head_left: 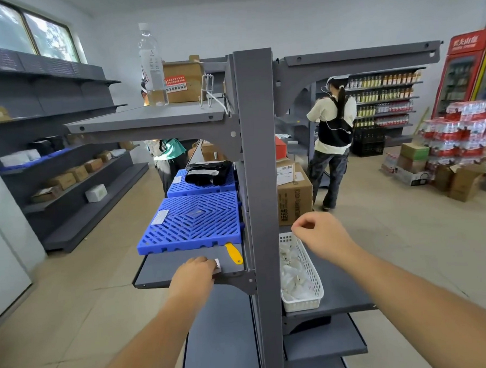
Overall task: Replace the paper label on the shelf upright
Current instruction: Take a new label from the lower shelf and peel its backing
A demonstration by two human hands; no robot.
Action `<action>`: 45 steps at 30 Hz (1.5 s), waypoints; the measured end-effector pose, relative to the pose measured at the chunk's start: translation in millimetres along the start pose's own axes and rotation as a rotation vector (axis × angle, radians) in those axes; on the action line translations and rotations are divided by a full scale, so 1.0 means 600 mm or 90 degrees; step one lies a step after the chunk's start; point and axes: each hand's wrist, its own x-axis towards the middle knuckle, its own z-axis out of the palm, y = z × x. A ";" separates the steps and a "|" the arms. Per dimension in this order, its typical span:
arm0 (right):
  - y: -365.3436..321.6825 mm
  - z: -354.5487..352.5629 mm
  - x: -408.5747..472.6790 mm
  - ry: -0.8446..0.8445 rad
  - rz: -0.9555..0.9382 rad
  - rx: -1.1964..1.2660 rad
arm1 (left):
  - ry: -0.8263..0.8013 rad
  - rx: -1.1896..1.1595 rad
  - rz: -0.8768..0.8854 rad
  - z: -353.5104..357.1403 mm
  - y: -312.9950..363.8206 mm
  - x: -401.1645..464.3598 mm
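— Just past the left grip (197,272), what was that white thing?

— A small paper label (217,265). It lay on the grey shelf (167,268), touching the fingertips of that hand, which was curled palm-down over the shelf's front part. Whether the fingers actually pinched the label or only pressed on it, I could not tell.

— And beyond the label?

— A yellow-handled scraper (234,253) lay just beside it, farther from the hand, its upper end tucked under the edge of a blue plastic grid panel (191,221) that covered the back of the shelf.

— Where was the shelf upright (260,183)?

— Between the two hands, standing vertical, its face bare grey metal where I could see it.

— And the right grip (320,236)?

— Held in the air on the far side of the upright, fingers loosely curled with thumb and forefinger close together; nothing showed in it. Below and nearer than that hand sat a white perforated basket (311,276) holding white packets.
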 end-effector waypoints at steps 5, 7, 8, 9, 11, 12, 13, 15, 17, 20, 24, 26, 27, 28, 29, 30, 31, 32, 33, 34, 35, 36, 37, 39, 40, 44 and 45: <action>-0.012 -0.001 -0.006 -0.003 -0.012 0.000 | -0.018 0.013 -0.018 -0.011 0.003 -0.005; -0.019 -0.005 -0.007 -0.001 -0.019 0.012 | 0.000 -0.010 -0.034 -0.021 0.006 -0.009; -0.024 -0.007 -0.006 0.000 -0.017 0.026 | 0.025 -0.024 -0.036 -0.027 0.008 -0.010; -0.028 -0.010 -0.005 0.002 -0.013 0.045 | 0.057 -0.043 -0.036 -0.036 0.011 -0.012; -0.039 -0.015 -0.003 0.004 -0.005 0.085 | 0.134 -0.083 -0.029 -0.056 0.017 -0.016; -0.045 -0.018 -0.002 0.006 -0.002 0.107 | 0.176 -0.102 -0.019 -0.067 0.020 -0.018; -0.051 -0.020 0.000 0.011 0.001 0.134 | 0.215 -0.118 -0.009 -0.079 0.023 -0.020; -0.062 -0.023 0.002 0.014 0.005 0.185 | 0.307 -0.160 0.022 -0.107 0.032 -0.025; -0.073 -0.027 0.001 0.010 0.002 0.222 | 0.404 -0.176 0.052 -0.137 0.040 -0.031; -0.092 -0.028 -0.004 -0.020 -0.028 0.274 | 0.510 -0.205 0.096 -0.176 0.052 -0.042; -0.120 -0.023 -0.012 -0.086 -0.078 0.302 | 0.617 -0.246 0.157 -0.217 0.074 -0.056; -0.135 -0.015 -0.016 -0.130 -0.069 0.323 | 0.640 -0.248 0.189 -0.231 0.086 -0.062; -0.141 -0.012 -0.018 -0.149 -0.051 0.341 | 0.646 -0.242 0.207 -0.235 0.091 -0.064; -0.147 -0.009 -0.021 -0.160 -0.034 0.359 | 0.650 -0.236 0.223 -0.237 0.094 -0.064; -0.153 -0.008 -0.023 -0.164 -0.024 0.376 | 0.654 -0.230 0.232 -0.238 0.096 -0.064; -0.156 -0.007 -0.025 -0.167 -0.021 0.394 | 0.656 -0.227 0.237 -0.239 0.096 -0.063; -0.158 -0.007 -0.026 -0.167 -0.022 0.410 | 0.654 -0.226 0.236 -0.238 0.095 -0.063; -0.160 -0.007 -0.026 -0.164 -0.025 0.423 | 0.648 -0.228 0.231 -0.237 0.095 -0.064; -0.160 -0.008 -0.025 -0.156 -0.032 0.426 | 0.632 -0.243 0.221 -0.236 0.096 -0.067; -0.158 -0.008 -0.023 -0.145 -0.042 0.418 | 0.606 -0.279 0.203 -0.237 0.098 -0.071; -0.156 -0.008 -0.020 -0.134 -0.056 0.403 | 0.571 -0.337 0.175 -0.238 0.100 -0.076; -0.155 -0.009 -0.019 -0.125 -0.075 0.382 | 0.528 -0.412 0.141 -0.241 0.103 -0.080; -0.154 -0.010 -0.019 -0.119 -0.096 0.357 | 0.483 -0.494 0.100 -0.245 0.106 -0.082; -0.152 -0.013 -0.021 -0.116 -0.141 0.308 | 0.403 -0.658 0.012 -0.256 0.113 -0.080; -0.152 -0.015 -0.023 -0.117 -0.161 0.294 | 0.371 -0.723 -0.021 -0.264 0.116 -0.077; -0.154 -0.018 -0.029 -0.132 -0.209 0.276 | 0.299 -0.823 -0.029 -0.279 0.117 -0.070; -0.152 -0.019 -0.029 -0.131 -0.208 0.276 | 0.290 -0.833 -0.027 -0.280 0.117 -0.070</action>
